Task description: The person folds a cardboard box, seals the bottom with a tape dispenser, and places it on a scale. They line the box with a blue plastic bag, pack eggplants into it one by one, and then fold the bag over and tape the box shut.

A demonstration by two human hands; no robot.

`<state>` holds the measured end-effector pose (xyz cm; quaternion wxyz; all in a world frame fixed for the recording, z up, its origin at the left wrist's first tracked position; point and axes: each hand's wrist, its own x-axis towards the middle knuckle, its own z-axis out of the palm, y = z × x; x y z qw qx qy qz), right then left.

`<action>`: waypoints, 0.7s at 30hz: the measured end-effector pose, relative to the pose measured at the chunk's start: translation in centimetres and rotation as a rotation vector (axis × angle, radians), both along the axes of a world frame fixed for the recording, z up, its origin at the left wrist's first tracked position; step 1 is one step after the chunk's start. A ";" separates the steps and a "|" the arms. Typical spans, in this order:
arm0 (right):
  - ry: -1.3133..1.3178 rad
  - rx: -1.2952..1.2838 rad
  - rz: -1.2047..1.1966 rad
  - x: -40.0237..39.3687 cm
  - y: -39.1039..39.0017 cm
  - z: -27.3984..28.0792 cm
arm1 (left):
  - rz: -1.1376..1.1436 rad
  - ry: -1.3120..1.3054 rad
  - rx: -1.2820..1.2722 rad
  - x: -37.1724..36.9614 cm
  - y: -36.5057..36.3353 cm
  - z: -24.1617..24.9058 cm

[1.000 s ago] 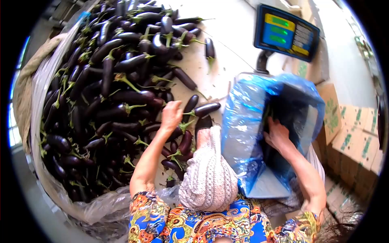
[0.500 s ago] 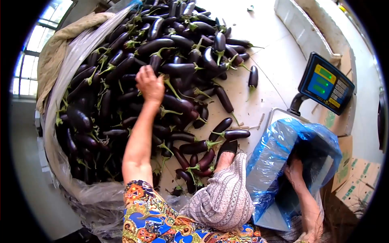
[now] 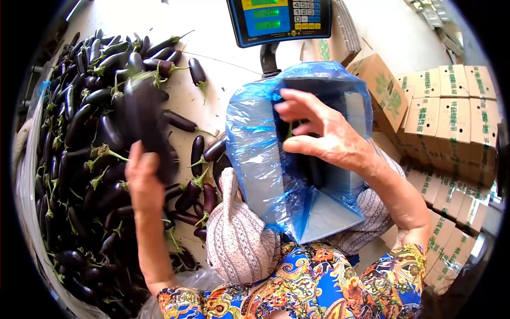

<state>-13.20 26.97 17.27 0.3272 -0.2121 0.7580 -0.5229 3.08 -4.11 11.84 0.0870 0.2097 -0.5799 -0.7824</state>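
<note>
My left hand (image 3: 143, 175), smeared a little by motion, grips a dark purple eggplant (image 3: 147, 119) with its green stem end up. The hand is above the right side of a large heap of eggplants (image 3: 109, 133). Over the mouth of a box lined with a blue plastic bag (image 3: 255, 159), my right hand (image 3: 332, 133) hangs with fingers apart and nothing in them. Inside the bag lie dark eggplants (image 3: 313, 173), partly hidden by that hand and in shadow.
A digital scale display (image 3: 279, 24) with green digits stands behind the box. Stacked cardboard cartons (image 3: 446, 117) fill the right side. Clear plastic sheeting (image 3: 24, 212) edges the heap on the left. A loose eggplant (image 3: 197, 72) lies on the pale floor.
My view has swung right, towards the box. My left hand has come up off the heap with an eggplant. My right hand has risen from deep in the bag to its mouth.
</note>
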 end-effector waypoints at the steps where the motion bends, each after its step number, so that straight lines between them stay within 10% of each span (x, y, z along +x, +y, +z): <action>1: -0.010 -0.107 0.003 0.1 -0.8 0.4 | -0.132 -0.032 -0.062 -1.6 3.1 1.5; 6: -0.221 -0.113 -0.348 0.0 2.7 3.2 | -0.874 0.197 -0.393 -8.1 10.2 3.0; 10: -0.342 -0.014 -0.343 1.6 6.3 1.3 | -0.952 0.043 0.269 -9.3 16.4 0.4; 15: -0.296 0.104 -0.759 8.2 8.0 -13.0 | -1.123 -0.032 -0.002 -9.3 21.4 -3.5; 21: 0.259 0.460 0.127 2.3 11.4 -7.9 | -1.299 0.394 -0.826 -9.8 19.5 -1.6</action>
